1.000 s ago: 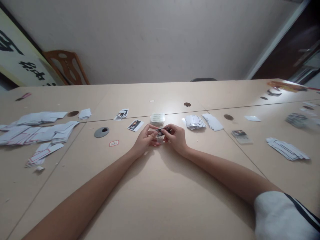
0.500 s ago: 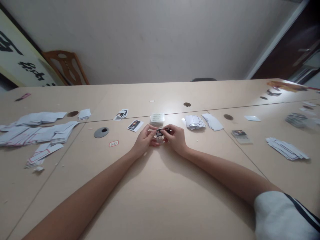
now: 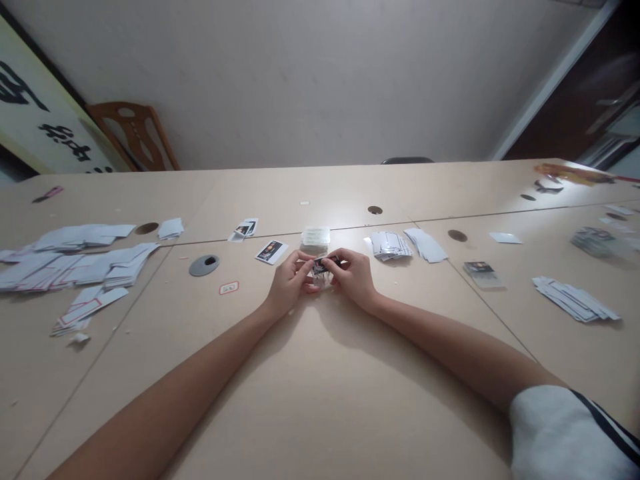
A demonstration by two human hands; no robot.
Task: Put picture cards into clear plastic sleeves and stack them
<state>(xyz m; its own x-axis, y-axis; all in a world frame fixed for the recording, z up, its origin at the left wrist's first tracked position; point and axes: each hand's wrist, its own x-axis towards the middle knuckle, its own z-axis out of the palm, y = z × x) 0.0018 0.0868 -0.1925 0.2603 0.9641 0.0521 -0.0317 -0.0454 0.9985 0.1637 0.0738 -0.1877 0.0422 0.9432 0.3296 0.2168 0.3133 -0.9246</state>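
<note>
Both my hands meet at the middle of the table, pinching one small dark picture card (image 3: 321, 266) with a clear sleeve around or below it. My left hand (image 3: 291, 281) grips its left side between thumb and fingers. At the right side, my right hand (image 3: 353, 275) holds it the same way, thumb on top. Just beyond my fingers lies a stack of clear sleeves (image 3: 315, 236). A white-bordered photo card (image 3: 271, 251) rests flat to the left of my left hand. Right of my right hand is a pile of white cards (image 3: 391, 245).
White paper slips (image 3: 75, 263) spread over the left side, near a grey cable grommet (image 3: 204, 265). More photo cards (image 3: 244, 229) lie left of centre. On the right are a sleeved card stack (image 3: 483, 274), white strips (image 3: 575, 299) and another sleeve stack (image 3: 593, 241). A pink-handled cutter (image 3: 49, 194) lies far left.
Both hands keep their hold on the card with only slight finger movement. The whole view has shifted a little.
</note>
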